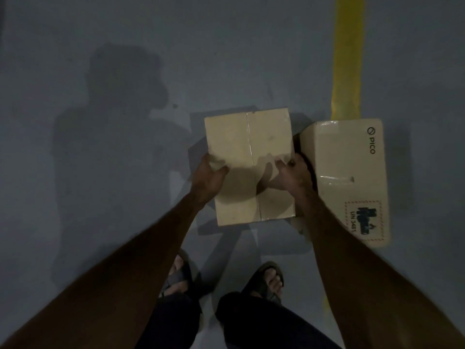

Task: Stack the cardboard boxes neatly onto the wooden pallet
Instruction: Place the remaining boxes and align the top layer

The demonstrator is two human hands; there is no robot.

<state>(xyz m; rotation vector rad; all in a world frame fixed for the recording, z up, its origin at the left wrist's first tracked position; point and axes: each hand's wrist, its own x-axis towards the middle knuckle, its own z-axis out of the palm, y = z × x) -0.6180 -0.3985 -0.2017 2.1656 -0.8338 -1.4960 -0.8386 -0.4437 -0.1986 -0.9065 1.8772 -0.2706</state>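
A plain taped cardboard box (249,162) is gripped from both sides: the left hand (210,178) is curled round its left edge, the right hand (293,176) round its right edge, thumbs lying on top. The two-sided hold is judged to keep the box level for carrying. Whether it is lifted or resting on the grey floor (100,172) cannot be told; shadows beneath suggest lifted.

Just beside it on the right, a second box printed "PICO" (352,177) lies on the floor, near a yellow floor line (348,59).

The fingers under the box edges are hidden. No wooden pallet is in view. Dim lighting; sandalled feet (266,279) are faintly seen.
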